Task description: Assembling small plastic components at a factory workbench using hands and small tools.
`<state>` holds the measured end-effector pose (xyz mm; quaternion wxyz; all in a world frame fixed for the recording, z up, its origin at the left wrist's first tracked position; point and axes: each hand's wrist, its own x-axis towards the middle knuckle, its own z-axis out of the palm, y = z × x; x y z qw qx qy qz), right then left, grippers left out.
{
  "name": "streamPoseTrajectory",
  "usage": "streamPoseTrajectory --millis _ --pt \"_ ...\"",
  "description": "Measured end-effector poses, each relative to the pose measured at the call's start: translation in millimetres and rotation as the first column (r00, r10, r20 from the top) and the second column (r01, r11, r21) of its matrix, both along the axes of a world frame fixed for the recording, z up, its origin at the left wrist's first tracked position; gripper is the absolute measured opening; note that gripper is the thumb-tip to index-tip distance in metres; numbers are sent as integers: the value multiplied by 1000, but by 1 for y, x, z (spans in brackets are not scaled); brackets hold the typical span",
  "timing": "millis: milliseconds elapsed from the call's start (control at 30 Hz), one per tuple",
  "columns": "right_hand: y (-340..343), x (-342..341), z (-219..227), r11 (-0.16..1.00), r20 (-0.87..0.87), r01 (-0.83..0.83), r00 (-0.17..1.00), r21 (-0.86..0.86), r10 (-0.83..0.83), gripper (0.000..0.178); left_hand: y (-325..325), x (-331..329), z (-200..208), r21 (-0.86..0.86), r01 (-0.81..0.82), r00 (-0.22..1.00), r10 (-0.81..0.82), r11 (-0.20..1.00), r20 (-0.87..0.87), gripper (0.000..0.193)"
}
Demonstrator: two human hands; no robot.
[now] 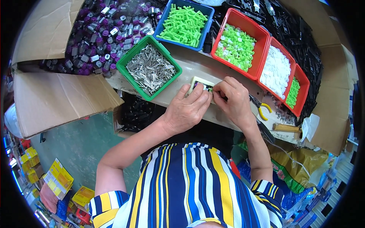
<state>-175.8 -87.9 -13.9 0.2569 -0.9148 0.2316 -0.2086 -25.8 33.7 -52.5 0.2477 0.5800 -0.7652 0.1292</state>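
My left hand and my right hand meet over a small cream-coloured block with a dark part set in it, lying on the workbench. Both hands' fingertips pinch at the block's right end. What sits between the fingertips is too small to tell. A green tray of thin metal pins lies just left of my left hand.
A blue tray of green plastic parts, red trays of green and white pieces. Purple-and-metal parts fill a cardboard box. Yellow-handled pliers lie right of my hands; black parts are piled behind.
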Motion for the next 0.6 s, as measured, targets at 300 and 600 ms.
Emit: streamPoseTrajectory --millis 300,600 --pt "-3 -5 1 994 2 17 1000 106 -17 13 1 -1 4 36 1 1000 0 999 -25 29" --pt "-4 -13 3 991 -14 18 1000 134 -16 11 8 12 6 -34 46 961 -53 998 -271 31"
